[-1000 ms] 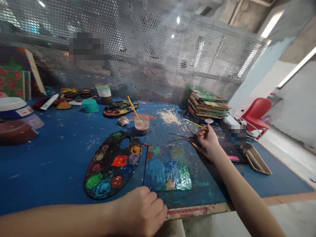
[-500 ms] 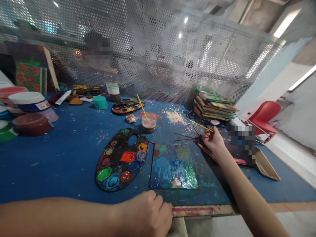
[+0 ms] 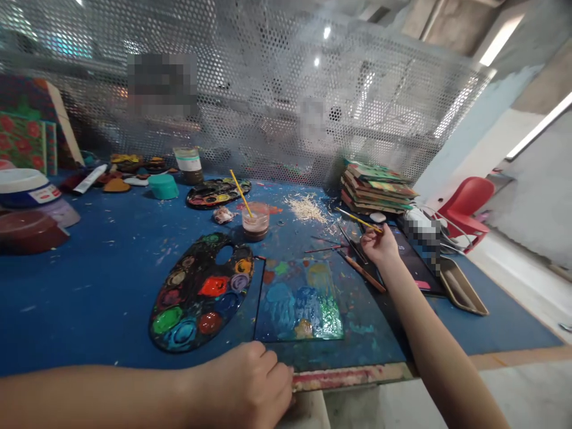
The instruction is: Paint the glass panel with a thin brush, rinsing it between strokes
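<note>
My right hand (image 3: 379, 244) reaches out over the table's right side and pinches a thin yellow-handled paintbrush (image 3: 357, 220). Loose brushes (image 3: 360, 269) lie just left of it. My left hand (image 3: 252, 387) rests curled at the near table edge, fingers closed, gripping the edge of the board under the painting. A small blue-green painted panel (image 3: 298, 301) lies between my hands. An oval palette (image 3: 201, 292) with many paint blobs sits to its left.
A cup of murky water (image 3: 255, 221) holds a yellow brush. A second palette (image 3: 217, 193), paint tubs (image 3: 27, 196), a stack of painted boards (image 3: 375, 187) and wood shavings (image 3: 307, 208) lie farther back. A perforated metal screen (image 3: 268, 89) closes the far side. A red chair (image 3: 467, 202) stands at right.
My right hand has lifted slightly and drawn the yellow brush toward the stack. The view has swung a little; my left hand stays at the edge.
</note>
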`<state>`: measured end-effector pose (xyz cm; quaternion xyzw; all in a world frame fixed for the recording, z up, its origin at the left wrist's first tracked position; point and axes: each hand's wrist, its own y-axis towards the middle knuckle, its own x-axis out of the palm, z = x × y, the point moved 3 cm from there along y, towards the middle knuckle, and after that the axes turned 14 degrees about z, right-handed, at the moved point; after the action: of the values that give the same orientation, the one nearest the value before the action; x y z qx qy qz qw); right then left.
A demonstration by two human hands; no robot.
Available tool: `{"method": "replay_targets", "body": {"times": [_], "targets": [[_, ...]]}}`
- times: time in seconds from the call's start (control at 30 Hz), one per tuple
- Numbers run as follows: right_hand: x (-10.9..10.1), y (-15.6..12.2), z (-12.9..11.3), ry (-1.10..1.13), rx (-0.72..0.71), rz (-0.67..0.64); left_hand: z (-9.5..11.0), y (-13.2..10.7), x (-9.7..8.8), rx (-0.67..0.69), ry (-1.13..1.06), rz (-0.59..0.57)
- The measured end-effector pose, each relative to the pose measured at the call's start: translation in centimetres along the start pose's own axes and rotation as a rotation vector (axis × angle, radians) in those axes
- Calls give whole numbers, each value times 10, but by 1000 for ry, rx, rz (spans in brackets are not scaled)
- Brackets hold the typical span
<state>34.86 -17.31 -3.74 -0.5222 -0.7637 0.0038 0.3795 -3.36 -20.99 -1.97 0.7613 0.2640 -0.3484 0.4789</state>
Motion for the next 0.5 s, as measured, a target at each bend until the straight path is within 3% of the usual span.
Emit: {"method": "replay_targets", "body": {"times": [0.33,0.5], "targets": [[12,-2,4,-139,-60,-115,-10,7,-6,32,-45,15],[33,-34,19,-253,-152,-336,-12,4,-7,18,-44,16]]}}
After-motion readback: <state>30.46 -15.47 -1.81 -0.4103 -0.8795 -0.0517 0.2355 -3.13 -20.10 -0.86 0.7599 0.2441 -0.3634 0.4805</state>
